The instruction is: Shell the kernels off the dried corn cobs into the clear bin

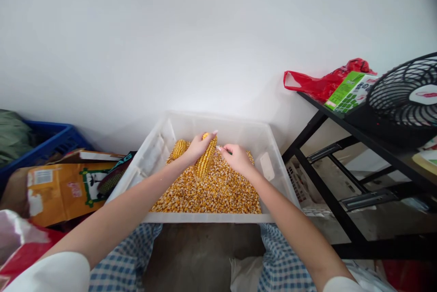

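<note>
My left hand (pixel 199 147) is wrapped round an ear of corn (pixel 206 160), which it holds tilted above loose kernels. Close by on the right is my right hand (pixel 236 157), its fingers curled together near the ear's side. A small dark spot shows between those fingers, but what they hold, if anything, is too small to make out. Loose corn kernels (pixel 208 196) cover the bottom of a translucent plastic bin (pixel 218 217). Another ear of corn (pixel 179 149) lies on the kernels at the back left, behind my left hand.
A white wall (pixel 218 46) rises behind the bin. On the right, a black table (pixel 341 119) bears a red plastic bag (pixel 317 84), a green-and-white box (pixel 351 91) and a black fan (pixel 409 96). Left are a blue crate (pixel 41 148) and an orange cardboard box (pixel 64 192).
</note>
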Motion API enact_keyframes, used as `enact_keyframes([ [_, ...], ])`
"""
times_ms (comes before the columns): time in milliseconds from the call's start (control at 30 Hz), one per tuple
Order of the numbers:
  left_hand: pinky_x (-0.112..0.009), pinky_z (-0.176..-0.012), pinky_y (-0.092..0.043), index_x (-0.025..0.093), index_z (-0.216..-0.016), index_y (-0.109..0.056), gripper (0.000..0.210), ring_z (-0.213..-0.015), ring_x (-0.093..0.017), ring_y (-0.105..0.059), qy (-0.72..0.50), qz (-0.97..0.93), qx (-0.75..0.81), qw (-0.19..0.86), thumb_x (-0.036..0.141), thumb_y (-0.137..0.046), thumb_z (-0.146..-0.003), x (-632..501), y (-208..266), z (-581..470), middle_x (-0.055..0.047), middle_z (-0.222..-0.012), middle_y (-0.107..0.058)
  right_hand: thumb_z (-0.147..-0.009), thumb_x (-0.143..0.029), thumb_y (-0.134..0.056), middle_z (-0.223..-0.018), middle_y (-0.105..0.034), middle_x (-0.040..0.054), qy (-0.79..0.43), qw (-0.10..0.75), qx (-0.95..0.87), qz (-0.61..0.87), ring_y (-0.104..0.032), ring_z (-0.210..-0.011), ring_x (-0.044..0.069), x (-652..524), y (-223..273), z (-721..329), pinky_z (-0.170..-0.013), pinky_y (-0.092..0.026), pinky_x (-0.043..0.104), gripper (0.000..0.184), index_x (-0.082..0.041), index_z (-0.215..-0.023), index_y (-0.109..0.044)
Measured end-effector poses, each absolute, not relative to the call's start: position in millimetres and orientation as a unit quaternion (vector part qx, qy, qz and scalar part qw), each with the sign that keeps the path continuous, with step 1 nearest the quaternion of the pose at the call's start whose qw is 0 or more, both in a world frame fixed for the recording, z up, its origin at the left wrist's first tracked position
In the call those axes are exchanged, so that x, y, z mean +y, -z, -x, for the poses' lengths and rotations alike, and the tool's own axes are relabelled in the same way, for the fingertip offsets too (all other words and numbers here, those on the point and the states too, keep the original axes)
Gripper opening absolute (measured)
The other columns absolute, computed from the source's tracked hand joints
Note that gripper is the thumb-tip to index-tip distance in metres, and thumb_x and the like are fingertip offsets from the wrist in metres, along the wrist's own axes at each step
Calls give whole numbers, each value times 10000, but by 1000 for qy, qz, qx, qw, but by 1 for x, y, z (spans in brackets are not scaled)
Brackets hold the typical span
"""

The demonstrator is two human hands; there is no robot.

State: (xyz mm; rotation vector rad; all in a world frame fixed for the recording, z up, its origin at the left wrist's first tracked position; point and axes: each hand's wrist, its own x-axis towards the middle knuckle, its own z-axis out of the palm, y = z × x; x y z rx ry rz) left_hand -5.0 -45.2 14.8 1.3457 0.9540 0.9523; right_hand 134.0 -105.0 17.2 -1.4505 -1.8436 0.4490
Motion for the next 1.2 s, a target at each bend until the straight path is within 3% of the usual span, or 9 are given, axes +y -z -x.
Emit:
enact_keyframes([
  [233, -241, -449, -425, 161, -756, -522, 373, -483, -150, -546, -422, -550, 410, 593, 518, -554, -652, -44, -10, 4, 8, -552, -539, -816, -404, -356, -481, -388, -37, -167, 377, -705, 577, -325, -472, 73, -103, -11, -133, -467, -195, 216, 384, -154, -547, -467],
  [567, -245, -486, -457, 147, -708, -522, 389, -473, -148, -557, -457, -329, 410, 718, 527, -557, -632, -35, 2, -4, -20, -516, -550, -829, -431, -322, -486, -410, -32, -160, 429, -636, 622, -347, -482, 83, -96, 4, -110, -471, -216, 214, 400, -168, -549, -434],
  [833, -275, -436, -452, 164, -773, -517, 426, -455, -174, -564, -441, -400, 405, 694, 560, -560, -622, -30, -3, 2, -23, -540, -562, -771, -528, -374, -477, -341, -47, -264, 375, -670, 584, -304, -461, 72, -92, -16, -142, -457, -214, 210, 440, -153, -558, -464],
  [1200, -260, -434, -450, 154, -753, -526, 408, -460, -160, -559, -412, -487, 395, 661, 548, -543, -649, -34, -3, 0, -31, -573, -569, -772, -510, -370, -473, -310, -49, -242, 351, -685, 590, -274, -455, 69, -92, -19, -146, -452, -189, 219, 426, -158, -543, -442],
])
